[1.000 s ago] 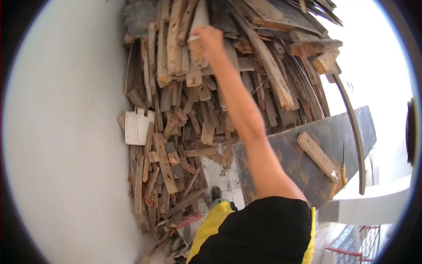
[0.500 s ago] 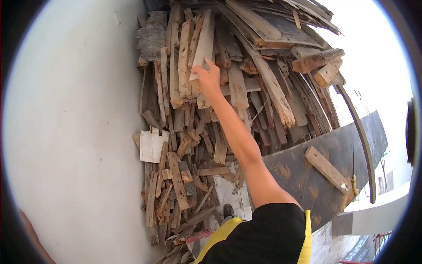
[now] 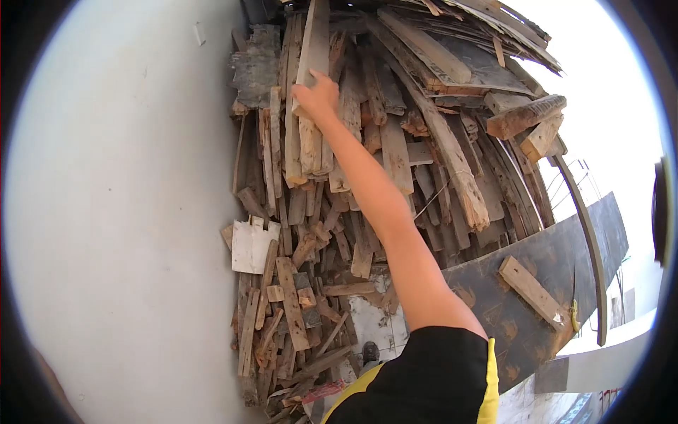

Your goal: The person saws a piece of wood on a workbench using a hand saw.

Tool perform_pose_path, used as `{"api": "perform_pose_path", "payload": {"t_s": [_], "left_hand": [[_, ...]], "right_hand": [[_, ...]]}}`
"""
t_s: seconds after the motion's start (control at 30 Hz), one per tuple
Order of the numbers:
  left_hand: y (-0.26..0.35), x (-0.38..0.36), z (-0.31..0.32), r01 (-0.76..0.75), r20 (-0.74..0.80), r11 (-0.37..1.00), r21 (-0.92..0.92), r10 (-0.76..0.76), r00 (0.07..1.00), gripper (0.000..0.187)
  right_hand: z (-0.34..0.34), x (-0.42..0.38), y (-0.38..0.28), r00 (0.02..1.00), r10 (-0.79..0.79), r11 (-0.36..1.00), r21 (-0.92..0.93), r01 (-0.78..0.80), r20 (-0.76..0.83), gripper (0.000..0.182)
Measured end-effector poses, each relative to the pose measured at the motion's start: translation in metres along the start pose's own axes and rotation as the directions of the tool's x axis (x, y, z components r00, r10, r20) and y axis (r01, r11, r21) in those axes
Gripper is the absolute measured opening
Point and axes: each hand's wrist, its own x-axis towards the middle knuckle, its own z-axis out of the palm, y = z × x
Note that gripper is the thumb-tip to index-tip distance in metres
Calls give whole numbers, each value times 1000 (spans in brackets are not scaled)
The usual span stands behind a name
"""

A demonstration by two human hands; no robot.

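My right hand [image 3: 317, 95] is stretched out over the woodpile and closed round the near end of a long, pale wooden plank [image 3: 314, 42]. The plank points away from me along the wall side of the pile, on top of other rough boards. Just below my hand lies a worn wooden beam [image 3: 311, 148] with holes in it. My left hand is out of view; only a blurred sliver of what looks like skin shows at the lower left edge.
A white wall [image 3: 134, 212] borders the pile on the left. Short wood offcuts [image 3: 289, 304] lie nearer me, beside a white broken board [image 3: 252, 245]. On the right, a dark panel [image 3: 487, 283] carries a loose wood block [image 3: 531, 291]. My shoe [image 3: 370, 351] stands on tiles.
My right hand has moved left and slightly upward in the view, shifting the pale plank toward the wall. The whole view has also moved a little.
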Motion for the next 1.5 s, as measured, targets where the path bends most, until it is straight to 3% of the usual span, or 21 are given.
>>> {"api": "perform_pose_path", "payload": {"t_s": [0.07,0.1,0.13,0.2,0.27,0.3,0.33,0.47,0.53,0.67,0.73,0.8,0.87,1.0,1.07,1.17,1.2,1.23,1.27,1.33,1.5], "left_hand": [[2,3,4,17,13,1000,6,-17,1000,56],[-1,7,6,-7,-47,999,43,9,999,52],[-2,10,9,-33,-104,996,77,41,994,49],[-3,11,19,-42,-153,998,43,48,987,48],[-4,3,16,-31,-183,999,29,36,982,48],[-2,0,11,-16,-78,999,28,18,997,52],[-3,0,6,-5,27,1000,26,5,1000,56],[0,3,5,-20,36,1000,16,20,999,54],[-4,5,18,-39,-154,996,78,51,987,50],[-9,5,30,-70,-233,996,57,82,969,52],[-5,6,27,-63,-207,998,-5,61,977,51],[-5,5,30,-39,-226,999,-4,37,973,52],[-8,4,32,-42,-228,999,23,46,973,52],[-8,6,22,-68,-133,986,150,88,987,51],[-6,9,13,-73,-101,974,216,97,990,50],[-7,4,19,-68,-127,974,217,98,987,49],[-10,4,23,-82,-173,985,149,108,979,49],[-5,8,7,-114,-27,922,370,134,991,49],[-2,9,11,-111,-53,928,357,139,989,49],[-3,8,13,-71,-118,975,210,97,988,49],[1,12,4,-102,-104,961,258,133,986,49]], "right_hand": [[27,31,13,998,25,850,-525,-49,-53,69],[32,38,21,998,29,767,-641,9,49,64],[40,36,34,998,43,767,-642,-3,47,64],[65,35,83,979,-31,262,-943,204,203,59],[79,22,102,965,-23,217,-941,259,260,53],[86,15,103,952,-12,172,-937,303,305,48],[92,9,101,948,-12,179,-932,316,319,48],[102,15,102,934,70,340,-889,308,350,45],[93,18,107,936,131,419,-874,245,326,48],[36,28,76,973,-178,660,-716,227,144,50],[-32,17,70,943,-243,869,-482,109,-225,39],[-79,54,168,848,-290,893,-445,73,-444,32],[-118,60,220,898,224,896,-282,-342,-379,40],[-104,44,204,788,434,867,-34,-497,-437,53],[-95,52,177,834,514,819,404,-407,-202,70],[-58,72,127,997,-29,994,101,36,-68,72],[-41,89,127,998,-40,992,-119,44,41,74],[-35,82,96,963,89,973,-231,-29,253,70],[-5,106,114,958,93,892,-451,40,270,67],[31,109,122,955,30,844,-519,134,296,64],[22,55,81,924,86,875,-471,108,372,53]]}}
